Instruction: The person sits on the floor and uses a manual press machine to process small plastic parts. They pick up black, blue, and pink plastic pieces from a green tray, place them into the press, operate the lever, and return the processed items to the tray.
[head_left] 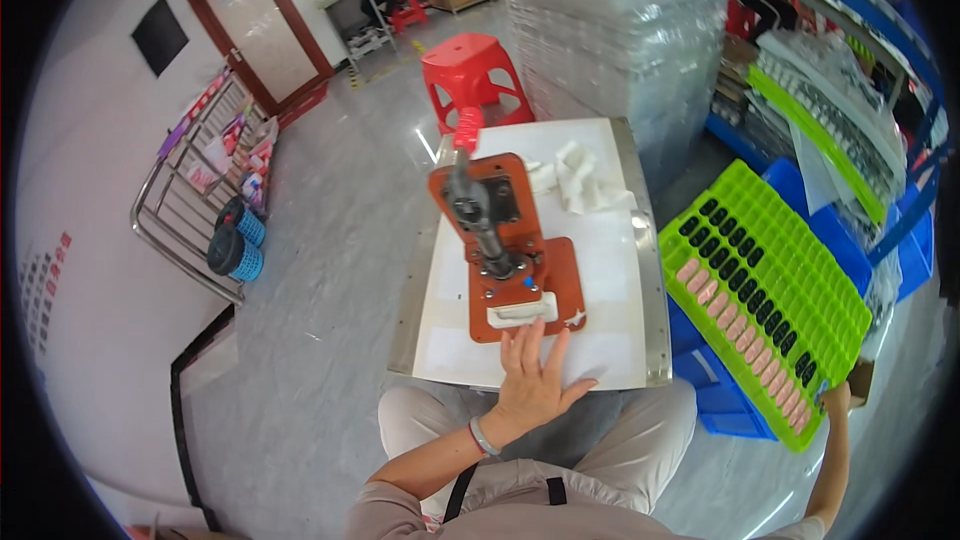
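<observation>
- Orange hand press [505,240] sits mid-frame on the white table [610,260], white block [520,312] at its front.
- Left hand [530,380] lies flat, fingers spread, probably steadying the base.
- Right hand [835,398], lower right, grips the green tray [800,270] edge; can't tell how tightly.

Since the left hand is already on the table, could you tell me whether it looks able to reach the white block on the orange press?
Probably yes. The left hand lies flat on the table, fingertips close below the white block at the front of the orange press, and nothing lies between them.
</observation>
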A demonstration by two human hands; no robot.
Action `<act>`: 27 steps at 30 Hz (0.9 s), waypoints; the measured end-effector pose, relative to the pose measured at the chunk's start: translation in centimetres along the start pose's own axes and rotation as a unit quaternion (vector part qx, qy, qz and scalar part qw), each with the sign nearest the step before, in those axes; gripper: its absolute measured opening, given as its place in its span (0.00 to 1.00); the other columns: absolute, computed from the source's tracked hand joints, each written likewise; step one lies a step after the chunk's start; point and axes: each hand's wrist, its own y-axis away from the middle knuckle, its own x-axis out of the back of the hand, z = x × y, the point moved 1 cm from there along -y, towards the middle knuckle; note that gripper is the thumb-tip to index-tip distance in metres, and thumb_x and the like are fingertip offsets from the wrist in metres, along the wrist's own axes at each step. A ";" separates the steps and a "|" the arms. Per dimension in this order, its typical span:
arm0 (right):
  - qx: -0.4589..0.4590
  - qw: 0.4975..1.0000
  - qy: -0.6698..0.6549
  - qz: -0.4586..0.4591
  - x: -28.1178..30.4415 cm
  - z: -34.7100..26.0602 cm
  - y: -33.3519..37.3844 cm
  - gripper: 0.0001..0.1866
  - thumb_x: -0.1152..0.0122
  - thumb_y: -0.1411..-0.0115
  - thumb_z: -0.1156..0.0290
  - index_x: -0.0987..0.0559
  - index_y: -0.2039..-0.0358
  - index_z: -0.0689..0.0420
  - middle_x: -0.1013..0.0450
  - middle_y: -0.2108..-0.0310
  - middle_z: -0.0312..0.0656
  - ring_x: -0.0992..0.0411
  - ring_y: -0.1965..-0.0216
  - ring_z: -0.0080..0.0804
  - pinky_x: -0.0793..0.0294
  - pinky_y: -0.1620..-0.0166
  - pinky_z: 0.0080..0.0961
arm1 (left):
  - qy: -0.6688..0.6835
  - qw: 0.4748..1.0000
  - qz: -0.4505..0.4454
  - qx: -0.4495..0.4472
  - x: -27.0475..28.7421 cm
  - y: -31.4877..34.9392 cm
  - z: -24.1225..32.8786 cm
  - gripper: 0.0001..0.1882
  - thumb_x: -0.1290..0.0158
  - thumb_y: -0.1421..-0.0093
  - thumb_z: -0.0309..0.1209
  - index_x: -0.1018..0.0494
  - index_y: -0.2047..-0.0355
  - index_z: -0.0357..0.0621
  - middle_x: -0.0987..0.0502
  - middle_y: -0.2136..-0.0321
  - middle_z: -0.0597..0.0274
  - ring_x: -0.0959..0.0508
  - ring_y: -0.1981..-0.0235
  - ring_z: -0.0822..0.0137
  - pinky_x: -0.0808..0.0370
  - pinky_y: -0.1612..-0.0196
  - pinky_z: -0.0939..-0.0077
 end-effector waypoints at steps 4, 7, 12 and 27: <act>-0.004 0.999 -0.047 -0.006 -0.6 1.2 -1.8 0.17 0.33 0.72 0.78 0.21 0.75 0.63 0.25 0.81 0.53 0.24 0.76 0.51 0.26 0.73 0.37 | 0.014 0.999 0.026 0.018 -0.3 1.1 -0.2 0.43 0.44 0.47 0.54 0.41 0.42 0.37 0.50 0.41 0.37 0.49 0.41 0.40 0.54 0.38 0.42; 0.172 0.977 0.055 0.118 -1.0 1.7 -1.3 0.18 0.29 0.75 0.77 0.22 0.77 0.63 0.25 0.82 0.52 0.25 0.77 0.51 0.26 0.73 0.37 | 0.022 0.999 0.039 0.005 -0.6 0.5 0.1 0.42 0.45 0.46 0.55 0.40 0.42 0.37 0.49 0.41 0.38 0.49 0.41 0.41 0.55 0.38 0.42; 0.040 0.991 0.025 0.126 3.7 2.7 -1.2 0.34 0.29 0.65 0.71 0.29 0.53 0.63 0.25 0.64 0.54 0.27 0.59 0.54 0.28 0.56 0.43 | 0.039 0.999 0.029 -0.007 -0.8 -0.2 0.2 0.42 0.46 0.46 0.55 0.42 0.40 0.37 0.51 0.39 0.36 0.49 0.40 0.40 0.54 0.38 0.41; 0.248 0.834 -0.334 -0.362 18.1 -47.3 29.1 0.08 0.34 0.51 0.72 0.21 0.76 0.64 0.27 0.80 0.34 0.33 0.78 0.14 0.35 0.75 0.14 | 0.476 0.877 0.060 0.034 2.8 -1.4 2.9 0.47 0.28 0.61 0.35 0.40 0.43 0.35 0.36 0.45 0.45 0.27 0.51 0.55 0.24 0.54 0.68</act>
